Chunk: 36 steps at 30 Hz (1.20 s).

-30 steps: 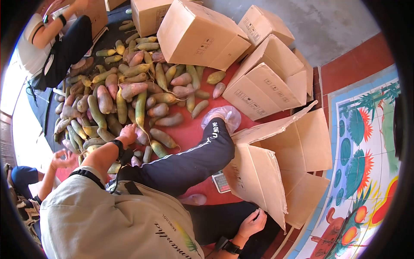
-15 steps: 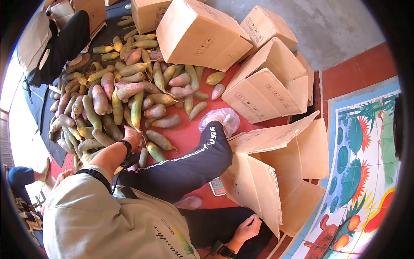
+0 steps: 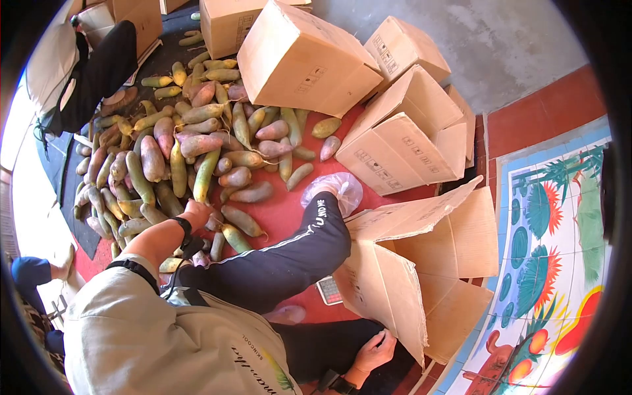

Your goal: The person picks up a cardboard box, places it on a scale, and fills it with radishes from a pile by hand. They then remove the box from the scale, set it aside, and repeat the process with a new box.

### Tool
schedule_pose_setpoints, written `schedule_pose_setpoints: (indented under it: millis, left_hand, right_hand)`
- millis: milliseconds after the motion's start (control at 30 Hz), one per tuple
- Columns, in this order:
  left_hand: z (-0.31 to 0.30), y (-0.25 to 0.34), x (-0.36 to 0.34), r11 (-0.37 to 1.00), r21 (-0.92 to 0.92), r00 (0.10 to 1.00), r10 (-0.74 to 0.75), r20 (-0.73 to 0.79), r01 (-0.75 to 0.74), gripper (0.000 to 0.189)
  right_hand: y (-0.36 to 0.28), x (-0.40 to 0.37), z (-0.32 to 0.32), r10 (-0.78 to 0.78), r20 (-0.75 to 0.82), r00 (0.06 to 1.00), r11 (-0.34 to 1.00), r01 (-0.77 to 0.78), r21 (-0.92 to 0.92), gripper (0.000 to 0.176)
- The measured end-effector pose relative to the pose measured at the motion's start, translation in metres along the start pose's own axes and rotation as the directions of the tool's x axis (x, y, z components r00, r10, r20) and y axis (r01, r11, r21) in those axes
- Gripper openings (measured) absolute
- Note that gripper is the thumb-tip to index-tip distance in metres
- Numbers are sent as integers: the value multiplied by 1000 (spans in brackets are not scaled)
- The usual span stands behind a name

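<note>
My left hand (image 3: 196,214) reaches forward onto the near edge of a big pile of long green and purple root vegetables (image 3: 191,145) on the red floor. Its fingers curl over one of them (image 3: 214,222), but I cannot see whether they grip it. A black watch sits on that wrist. My right hand (image 3: 376,349) is low at the bottom, its fingers curled on the lower edge of a flap of the open cardboard box (image 3: 421,263) at my right. My leg in dark trousers (image 3: 283,253) stretches between the two hands, the foot wrapped in clear plastic (image 3: 336,187).
Closed cardboard boxes (image 3: 306,59) (image 3: 405,135) (image 3: 401,46) ring the far side of the pile. A small keypad device (image 3: 327,289) lies by the open box. One person in black trousers (image 3: 99,66) works at the upper left, another (image 3: 29,273) at the lower left. Painted tiles (image 3: 553,250) lie to the right.
My left hand has shifted slightly nearer along the pile's edge. My right hand has slid down along the box flap. The person at upper left has leaned away.
</note>
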<state>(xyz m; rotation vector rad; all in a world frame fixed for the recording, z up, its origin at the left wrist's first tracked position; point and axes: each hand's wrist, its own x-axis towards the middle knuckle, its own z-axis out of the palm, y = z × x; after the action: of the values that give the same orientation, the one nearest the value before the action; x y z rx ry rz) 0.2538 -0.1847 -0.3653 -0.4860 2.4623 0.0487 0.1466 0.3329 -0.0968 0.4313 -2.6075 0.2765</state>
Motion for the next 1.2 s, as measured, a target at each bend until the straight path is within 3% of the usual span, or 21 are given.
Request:
schedule_pose_setpoints:
  millis: [33,100,133,200,233,300,333,367,400,433,500,533,633,767,833,967,1033,1067,1133,1167,1200]
  left_hand:
    - [-14,0,-7,1000,3,1000,-2,-7,2,23]
    - [-43,2,-18,957,-284,997,-37,72,55,24]
    - [-47,-4,-14,959,-279,997,-37,63,53,24]
    - [-51,-21,-7,896,-361,967,240,-90,-256,20]
    - [-53,-27,-3,899,-353,966,239,-98,-259,20]
    - [-61,-37,2,892,-26,849,420,-320,-451,17]
    - [-66,-39,1,892,-37,769,367,-524,-451,17]
    - [-71,-39,3,891,-26,763,372,-528,-452,17]
    - [-110,-28,-19,668,-628,853,21,-521,-400,20]
    - [-139,-23,-34,128,-955,925,-244,-291,-267,23]
    - [-162,-27,-40,-101,-927,914,-236,-330,-361,27]
    - [-178,-25,-48,-86,-917,903,-231,-361,-389,25]
    - [-232,5,-93,-210,-869,881,-268,-390,-449,22]
    - [-259,23,-102,-255,-799,837,-105,-537,-545,22]
    - [-272,36,-102,-166,-752,768,-67,-637,-638,23]
    - [-333,71,-151,-145,-707,709,45,-704,-692,25]
    - [-359,83,-157,-107,-483,477,81,-875,-869,26]
    - [-375,92,-166,-105,-477,471,81,-878,-872,26]
    - [-411,113,-189,-283,-294,281,89,-956,-913,25]
    - [-428,124,-198,-281,-291,277,90,-957,-915,25]
    - [-443,134,-205,-359,-196,169,107,-980,-912,25]
  right_hand:
    - [-1,1,0,4,1,1000,1000,-4,6,10]
    - [-1,1,1,11,-6,1000,1000,-11,13,10]
    - [-1,1,2,10,-11,1000,1000,-10,21,10]
    - [0,0,2,16,-24,1000,999,-16,32,10]
    - [0,0,3,18,-21,1000,999,-17,37,10]
    - [2,-1,4,25,-29,999,999,-24,44,10]
    - [3,-2,5,27,-27,999,999,-26,42,9]
    - [4,-3,6,28,-25,999,999,-27,41,9]
    - [5,-3,6,35,-35,999,999,-33,43,9]
    - [4,-3,5,25,-42,999,999,-23,42,9]
    - [6,-4,5,18,-59,998,999,-16,42,8]
    - [7,-5,5,22,-55,998,999,-20,33,8]
    - [7,-7,3,28,-67,997,999,-26,32,7]
    - [9,-10,3,25,-95,995,999,-21,37,7]
    - [12,-12,4,27,-102,994,999,-23,42,6]
    - [12,-13,2,12,-126,992,999,-6,43,6]
    - [15,-14,4,4,-134,991,1000,-1,22,7]
    - [16,-15,5,-3,-134,991,1000,3,-1,8]
    - [15,-13,5,-9,-150,989,1000,10,2,9]
    - [14,-13,5,-15,-159,987,1000,15,3,9]
    - [13,-13,4,-16,-163,987,1000,17,5,9]
